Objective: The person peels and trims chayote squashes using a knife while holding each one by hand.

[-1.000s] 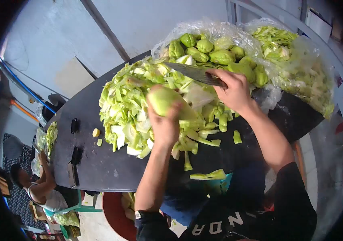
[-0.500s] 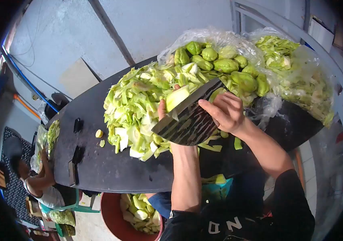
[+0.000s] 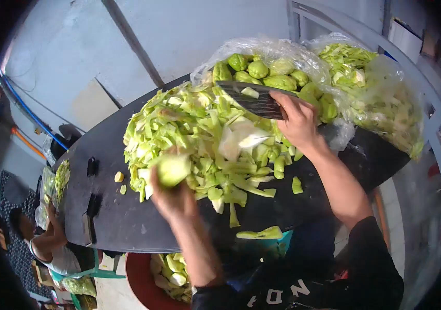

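My right hand (image 3: 297,120) is closed around a broad-bladed knife (image 3: 254,106), raised over the back of the pile. A pale green piece (image 3: 250,92) clings to the blade. At the pile's front left, my left hand (image 3: 171,199) grips a chayote (image 3: 171,169) with a pale, bare face turned up; motion blurs both. The heap of green-white chayote slices (image 3: 194,129) spreads across the dark table between my hands. Several blurred white pieces (image 3: 241,138) show above the middle of the heap.
Whole chayotes (image 3: 280,82) lie in an opened plastic bag behind the knife. A second clear bag (image 3: 386,106) of slices stands to the right. Below the table edge, a red tub (image 3: 140,281) holds chayote pieces. Another person (image 3: 50,243) sits at the table's far left.
My hands have moved apart: the left went left and toward me with the chayote, the right lifted the knife away toward the bag. White pieces now appear above the heap.
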Tool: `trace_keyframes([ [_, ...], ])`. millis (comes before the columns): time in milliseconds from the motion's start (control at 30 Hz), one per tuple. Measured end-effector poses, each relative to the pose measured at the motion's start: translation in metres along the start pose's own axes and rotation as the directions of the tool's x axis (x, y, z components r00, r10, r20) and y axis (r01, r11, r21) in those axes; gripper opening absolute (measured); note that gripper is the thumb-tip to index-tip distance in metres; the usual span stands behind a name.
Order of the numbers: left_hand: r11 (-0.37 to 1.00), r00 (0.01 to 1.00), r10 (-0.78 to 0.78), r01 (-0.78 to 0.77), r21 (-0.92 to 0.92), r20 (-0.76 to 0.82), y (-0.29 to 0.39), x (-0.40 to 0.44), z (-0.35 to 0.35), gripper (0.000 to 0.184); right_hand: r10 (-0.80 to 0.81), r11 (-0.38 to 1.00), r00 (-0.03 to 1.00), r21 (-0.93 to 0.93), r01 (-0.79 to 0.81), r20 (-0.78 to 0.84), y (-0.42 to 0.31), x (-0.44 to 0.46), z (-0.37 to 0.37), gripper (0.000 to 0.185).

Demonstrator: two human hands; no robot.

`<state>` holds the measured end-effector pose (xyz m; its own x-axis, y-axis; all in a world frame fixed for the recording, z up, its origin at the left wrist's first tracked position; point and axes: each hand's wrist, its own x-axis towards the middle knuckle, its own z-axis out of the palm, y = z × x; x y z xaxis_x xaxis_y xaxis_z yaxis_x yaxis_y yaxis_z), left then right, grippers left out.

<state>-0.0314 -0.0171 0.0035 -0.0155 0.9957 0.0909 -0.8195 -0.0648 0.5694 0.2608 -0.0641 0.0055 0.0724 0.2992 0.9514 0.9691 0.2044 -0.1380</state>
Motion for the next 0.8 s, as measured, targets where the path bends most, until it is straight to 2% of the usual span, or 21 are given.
trace_keyframes([
  [33,0.991,0.999,0.039,-0.039,0.128,0.008,0.024,-0.005,-0.015,0.048,-0.001,0.998,1.0,0.068,0.002,-0.017,-0.002,0.002,-0.001,0.036],
  [67,0.971,0.987,0.156,-0.161,0.179,0.043,0.044,-0.002,-0.052,0.049,-0.001,0.991,0.999,0.135,0.005,-0.036,-0.004,0.004,-0.003,0.036],
  [100,0.887,0.96,0.268,-0.277,0.37,0.076,0.071,-0.013,-0.064,0.047,0.063,0.962,0.997,0.264,-0.071,0.038,-0.009,0.005,-0.009,0.036],
  [133,0.838,0.937,0.321,-0.35,0.42,0.14,0.101,-0.015,-0.103,0.049,0.08,0.963,0.996,0.256,-0.087,0.04,-0.01,0.007,-0.008,0.036],
  [167,0.769,0.926,0.372,-0.342,0.54,0.057,0.132,-0.024,-0.131,0.054,0.151,0.983,0.954,0.063,-0.172,0.259,-0.008,0.01,-0.006,0.027],
  [200,0.696,0.907,0.42,-0.303,0.651,-0.027,0.163,-0.034,-0.159,0.059,0.253,0.967,0.856,-0.146,-0.21,0.45,-0.006,0.01,-0.006,0.019],
  [233,0.644,0.876,0.474,-0.274,0.714,-0.09,0.187,-0.039,-0.181,0.057,0.327,0.94,0.794,-0.263,-0.217,0.512,-0.004,0.008,-0.003,0.016],
  [300,0.57,0.834,0.527,-0.207,0.795,-0.161,0.217,-0.054,-0.218,0.053,0.313,0.946,0.816,-0.241,-0.219,0.487,-0.002,0.005,0.0,0.018],
  [367,0.507,0.839,0.505,-0.096,0.856,-0.205,0.224,-0.073,-0.257,0.049,0.282,0.957,0.829,-0.204,-0.206,0.482,-0.005,0.002,0.0,0.02],
  [433,0.443,0.874,0.424,0.027,0.896,-0.236,0.219,-0.095,-0.298,0.045,0.308,0.948,0.818,-0.229,-0.22,0.485,-0.005,0.003,-0.001,0.032],
  [467,0.407,0.899,0.357,0.093,0.908,-0.252,0.216,-0.108,-0.319,0.044,0.302,0.95,0.82,-0.224,-0.217,0.487,-0.006,0.002,-0.001,0.032],
  [533,0.322,0.94,0.204,0.2,0.925,-0.274,0.2,-0.137,-0.36,0.04,0.331,0.942,0.853,-0.191,-0.275,0.405,-0.005,0.0,-0.002,0.033],
  [567,0.288,0.946,0.143,0.243,0.927,-0.292,0.19,-0.149,-0.377,0.038,0.238,0.967,0.922,-0.159,-0.197,0.307,0.0,-0.002,-0.003,0.027],
  [600,0.251,0.945,0.096,0.282,0.926,-0.314,0.176,-0.158,-0.395,0.036,0.237,0.968,0.921,-0.159,-0.195,0.308,0.0,0.0,-0.005,0.027],
  [667,0.124,0.913,0.081,0.39,0.913,-0.401,0.149,-0.159,-0.426,0.035,0.343,0.939,0.907,-0.077,-0.335,0.243,0.0,0.006,-0.011,0.021],
  [700,0.264,0.948,-0.012,0.311,0.913,-0.319,0.141,-0.159,-0.419,0.035,0.35,0.937,0.909,-0.07,-0.343,0.225,0.004,0.007,-0.012,0.017],
  [733,0.263,0.946,-0.019,0.316,0.912,-0.322,0.144,-0.153,-0.419,0.035,0.352,0.936,0.907,-0.076,-0.344,0.229,0.006,0.008,-0.013,0.017],
  [800,0.194,0.942,0.173,0.254,0.948,-0.288,0.171,-0.123,-0.429,0.038,0.434,0.899,0.883,-0.033,-0.436,0.176,0.011,0.01,-0.016,0.014],
])
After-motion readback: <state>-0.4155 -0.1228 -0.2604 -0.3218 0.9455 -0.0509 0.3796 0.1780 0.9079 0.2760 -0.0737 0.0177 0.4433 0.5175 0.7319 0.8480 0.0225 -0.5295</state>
